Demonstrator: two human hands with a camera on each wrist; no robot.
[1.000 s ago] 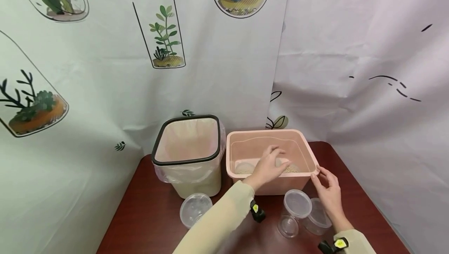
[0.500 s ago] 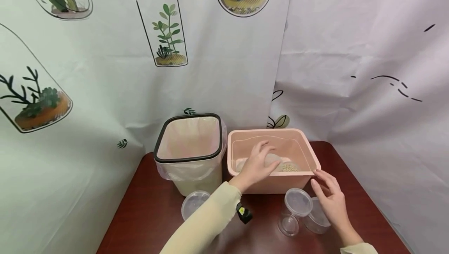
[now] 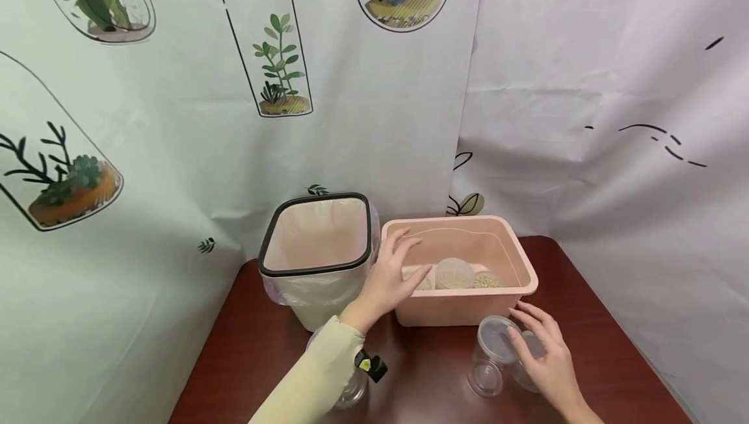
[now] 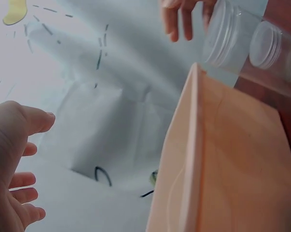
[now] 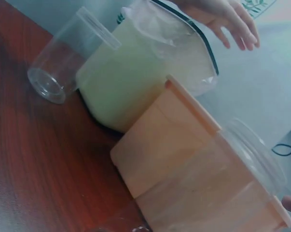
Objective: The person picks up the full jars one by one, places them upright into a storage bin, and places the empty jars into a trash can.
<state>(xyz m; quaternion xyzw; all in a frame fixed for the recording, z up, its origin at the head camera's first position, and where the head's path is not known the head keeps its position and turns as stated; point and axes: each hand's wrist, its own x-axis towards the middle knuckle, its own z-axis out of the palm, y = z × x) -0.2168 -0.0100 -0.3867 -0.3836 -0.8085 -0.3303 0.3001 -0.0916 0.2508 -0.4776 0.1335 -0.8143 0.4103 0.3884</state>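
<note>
My left hand [image 3: 389, 278] is raised over the left front corner of the pink box [image 3: 459, 310], fingers spread and slightly bent, nothing between them. In the box lie several clear round containers; one lidded container [image 3: 454, 274] shows pale grains, and beside it are beige beans [image 3: 486, 279]. My right hand [image 3: 547, 359] hovers by a tall clear jar [image 3: 487, 377] with a lid [image 3: 497, 339], thumb and fingers apart near the lid. Partly behind that hand stands a shorter clear jar [image 3: 525, 375].
A cream bin [image 3: 307, 310] with a black rim and plastic liner stands left of the box. Another clear jar [image 3: 351, 393] is partly hidden under the left sleeve. A printed cloth [image 3: 374, 144] hangs behind the dark red table [image 3: 228, 346].
My left hand has come out of the box and moved left, leaving the lidded container inside. My right hand has left the box's front right corner and moved down toward the tall jar.
</note>
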